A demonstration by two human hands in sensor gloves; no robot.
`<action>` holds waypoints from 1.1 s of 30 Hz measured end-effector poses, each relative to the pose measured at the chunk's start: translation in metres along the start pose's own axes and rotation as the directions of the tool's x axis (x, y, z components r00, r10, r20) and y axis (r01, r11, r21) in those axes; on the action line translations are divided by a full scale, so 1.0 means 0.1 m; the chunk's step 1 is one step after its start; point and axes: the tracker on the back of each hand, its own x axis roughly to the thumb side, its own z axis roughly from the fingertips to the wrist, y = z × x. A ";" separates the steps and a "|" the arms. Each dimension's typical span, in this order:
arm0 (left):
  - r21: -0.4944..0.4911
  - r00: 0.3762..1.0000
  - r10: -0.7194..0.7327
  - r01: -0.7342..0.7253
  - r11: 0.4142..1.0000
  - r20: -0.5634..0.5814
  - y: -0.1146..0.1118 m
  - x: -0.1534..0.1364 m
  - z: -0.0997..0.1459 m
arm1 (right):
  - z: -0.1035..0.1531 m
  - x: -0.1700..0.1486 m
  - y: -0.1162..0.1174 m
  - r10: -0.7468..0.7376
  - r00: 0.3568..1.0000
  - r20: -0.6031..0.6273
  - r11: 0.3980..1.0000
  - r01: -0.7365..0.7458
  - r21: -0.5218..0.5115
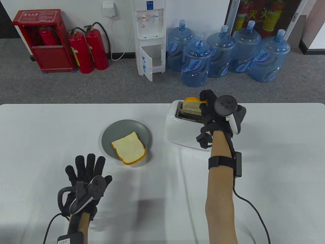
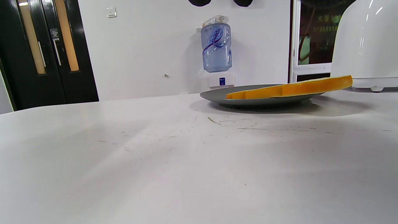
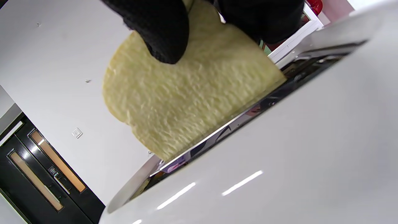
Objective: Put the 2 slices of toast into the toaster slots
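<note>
A white toaster (image 1: 182,131) stands right of the table's middle, its body filling the lower right wrist view (image 3: 279,161). My right hand (image 1: 207,106) pinches a slice of toast (image 1: 191,105) by its top edge, and the slice stands partly down in the far slot. In the right wrist view my fingertips (image 3: 161,34) press on the pale face of that slice (image 3: 186,99). A second slice (image 1: 128,148) lies flat on a grey plate (image 1: 109,137). My left hand (image 1: 85,167) rests open on the table just short of the plate. The left wrist view shows the plate (image 2: 217,95), the slice (image 2: 289,88) and the toaster (image 2: 367,46).
The table's far edge runs right behind the toaster. Beyond it on the floor stand several blue water bottles (image 1: 195,63), a white dispenser (image 1: 149,38) and red fire extinguishers (image 1: 86,50). A cable (image 1: 254,211) trails from my right forearm.
</note>
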 end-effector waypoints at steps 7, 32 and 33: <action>-0.003 1.000 -0.003 0.003 1.000 0.001 -0.01 0.00 -0.01 | -0.03 -0.03 0.02 0.021 0.999 -0.032 0.999 -0.020 0.032; -0.010 1.000 -0.009 0.009 1.000 -0.002 -0.02 -0.01 -0.02 | -0.04 0.01 0.12 0.177 0.983 -0.053 0.983 -0.174 0.050; -0.010 1.000 -0.009 0.009 1.000 -0.002 -0.02 -0.01 -0.02 | -0.04 0.02 0.12 0.183 0.982 -0.050 0.982 -0.181 0.053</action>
